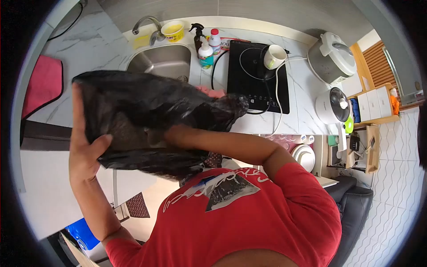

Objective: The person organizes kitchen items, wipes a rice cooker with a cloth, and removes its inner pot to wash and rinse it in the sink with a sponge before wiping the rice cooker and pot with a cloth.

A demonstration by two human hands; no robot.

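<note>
A black plastic bag [147, 98] is stretched out in front of my chest, between me and the counter. With fingers and thumb, my left hand [86, 153] grips its rim at the left end. My right hand [175, 135] reaches across into the bag's opening. Dark plastic hides most of its fingers, and I cannot make out whether they hold anything. Toward the right the bag narrows into a crumpled end near the induction cooktop [282, 91]. A pink item [211, 91] peeks out behind it, mostly hidden.
Behind the bag is a steel sink [164, 58] with a faucet [151, 24]. Beside it stand a yellow tub [173, 31], a pump bottle [205, 55] and a spray bottle [197, 38]. A mug [275, 57] sits on the cooktop; a rice cooker [331, 58] and white pot [329, 107] are further right.
</note>
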